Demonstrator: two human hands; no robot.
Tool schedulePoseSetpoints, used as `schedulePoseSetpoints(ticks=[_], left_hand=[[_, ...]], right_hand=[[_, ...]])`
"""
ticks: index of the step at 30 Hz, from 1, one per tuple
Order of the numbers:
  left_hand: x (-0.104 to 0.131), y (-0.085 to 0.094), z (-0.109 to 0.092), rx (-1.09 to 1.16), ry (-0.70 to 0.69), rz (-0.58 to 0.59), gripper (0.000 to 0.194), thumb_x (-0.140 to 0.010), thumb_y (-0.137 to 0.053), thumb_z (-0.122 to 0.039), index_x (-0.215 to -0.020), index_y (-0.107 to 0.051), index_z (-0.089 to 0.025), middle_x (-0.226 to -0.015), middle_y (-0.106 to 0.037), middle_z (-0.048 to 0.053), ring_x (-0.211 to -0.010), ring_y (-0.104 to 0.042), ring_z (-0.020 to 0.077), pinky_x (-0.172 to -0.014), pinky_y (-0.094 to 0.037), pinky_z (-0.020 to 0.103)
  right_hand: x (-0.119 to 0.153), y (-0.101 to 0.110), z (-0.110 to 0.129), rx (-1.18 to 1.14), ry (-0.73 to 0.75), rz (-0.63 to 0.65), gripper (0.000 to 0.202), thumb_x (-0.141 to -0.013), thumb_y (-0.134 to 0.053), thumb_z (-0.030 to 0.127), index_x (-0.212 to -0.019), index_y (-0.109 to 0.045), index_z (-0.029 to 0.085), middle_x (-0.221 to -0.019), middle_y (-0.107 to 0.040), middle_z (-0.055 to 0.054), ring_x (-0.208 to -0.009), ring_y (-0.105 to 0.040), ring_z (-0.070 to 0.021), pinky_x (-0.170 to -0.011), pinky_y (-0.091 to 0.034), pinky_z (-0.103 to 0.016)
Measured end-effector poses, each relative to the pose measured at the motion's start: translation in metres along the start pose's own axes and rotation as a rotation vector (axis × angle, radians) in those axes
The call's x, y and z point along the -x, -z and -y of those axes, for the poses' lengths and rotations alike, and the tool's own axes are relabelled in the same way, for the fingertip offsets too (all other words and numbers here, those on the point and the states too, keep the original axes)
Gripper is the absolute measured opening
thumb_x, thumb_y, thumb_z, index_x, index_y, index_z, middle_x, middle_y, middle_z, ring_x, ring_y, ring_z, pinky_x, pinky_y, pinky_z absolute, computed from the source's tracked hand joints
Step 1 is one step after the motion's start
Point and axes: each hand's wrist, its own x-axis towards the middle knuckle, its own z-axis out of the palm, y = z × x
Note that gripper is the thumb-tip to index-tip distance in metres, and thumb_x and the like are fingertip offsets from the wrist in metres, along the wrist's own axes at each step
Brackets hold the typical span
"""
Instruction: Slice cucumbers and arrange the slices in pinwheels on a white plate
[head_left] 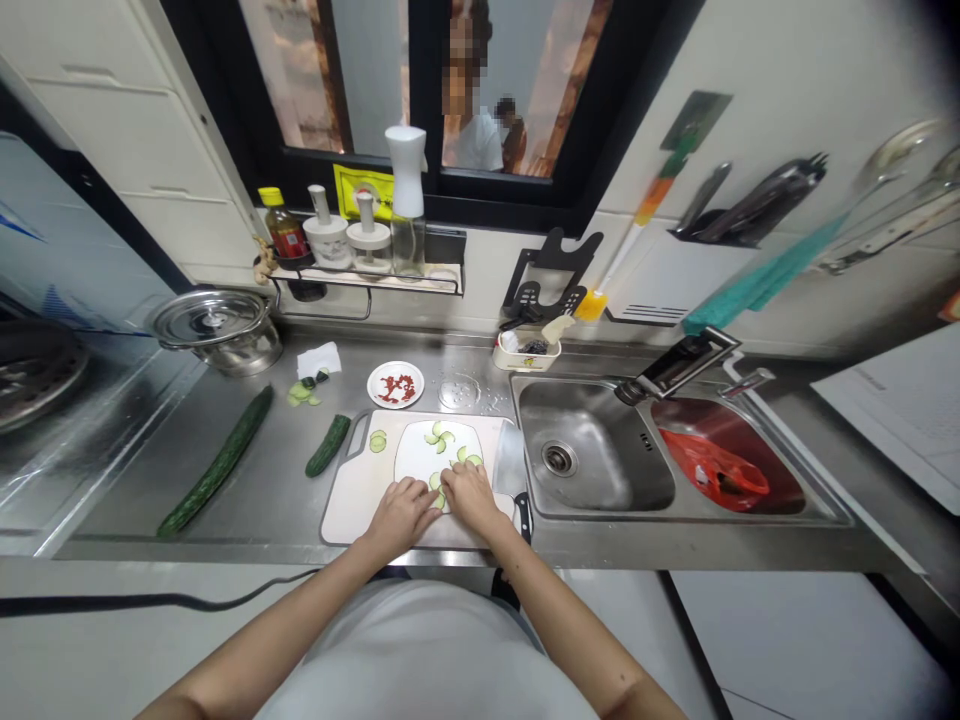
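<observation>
A white square plate (411, 452) lies on the cutting board (349, 500), with curved cucumber slices (439, 436) on it in small groups. My left hand (405, 515) and my right hand (466, 495) meet at the plate's near edge, both with fingers bent around cucumber slices (436, 490). More slices show just beyond my right fingertips. A few round slices (378, 441) rest on the board's left part. Along the board's right side lies a knife (510, 460), its black handle toward me.
Left of the board are a short cucumber piece (328, 446), a long cucumber (217, 462) and a lidded pot (225, 335). Behind stands a small plate of red pieces (396, 385). The sink (600, 450) is at the right. A person shows in the window.
</observation>
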Motion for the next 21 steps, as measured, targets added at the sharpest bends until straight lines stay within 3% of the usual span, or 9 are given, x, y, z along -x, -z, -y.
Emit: schedulePoseSetpoints(ticks=[5,21], left_hand=[[0.0079,0.0018,-0.0019,0.019,0.011,-0.062,0.024,-0.094,-0.046,-0.035,-0.102,-0.064,-0.022,-0.096,-0.06,0.007,-0.088,-0.049,0.02,-0.077,-0.036,0.034],[0.0075,0.0018,0.0038,0.013,-0.032,-0.046,0.026,-0.095,-0.044,-0.035,-0.105,-0.066,-0.023,-0.091,-0.061,0.006,-0.086,-0.048,0.0186,-0.075,-0.035,0.034]], right_hand=[[0.004,0.0029,-0.0031,-0.021,0.002,-0.039,0.026,-0.093,-0.04,0.019,-0.098,-0.065,0.019,-0.103,-0.062,-0.009,-0.098,-0.049,-0.0209,-0.083,-0.028,-0.031],[0.0028,0.0011,0.0004,0.01,0.03,-0.006,0.024,-0.092,-0.041,0.019,-0.097,-0.065,0.02,-0.104,-0.061,-0.01,-0.099,-0.049,-0.0217,-0.08,-0.029,-0.031]])
